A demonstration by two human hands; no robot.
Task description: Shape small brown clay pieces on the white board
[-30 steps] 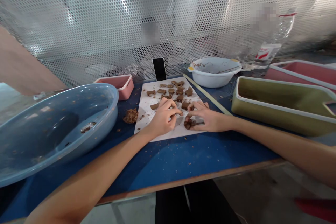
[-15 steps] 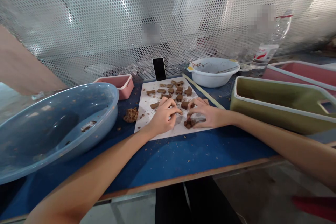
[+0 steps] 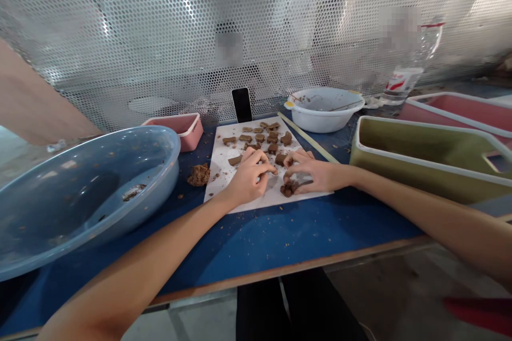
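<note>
A white sheet (image 3: 224,168) lies on the blue table and carries several small brown dough shapes (image 3: 260,138). My left hand (image 3: 248,176) rests on the sheet with its fingers curled and pinched over something small that I cannot make out. My right hand (image 3: 316,175) lies just to its right, fingers bent, fingertips pressing at a small clump of brown dough scraps (image 3: 288,188). The two hands almost touch. A rough ball of brown dough (image 3: 199,175) sits on the table left of the sheet.
A big blue basin (image 3: 80,192) fills the left. A pink tub (image 3: 182,128), a black phone (image 3: 242,105) leaning on the perforated metal screen, a white bowl (image 3: 324,109), a wooden stick (image 3: 310,141), a green tray (image 3: 424,157), a pink tray (image 3: 464,109) and a plastic bottle (image 3: 404,77) stand around.
Both hands stay in almost the same place on the sheet; the fingers shift only slightly over the dough.
</note>
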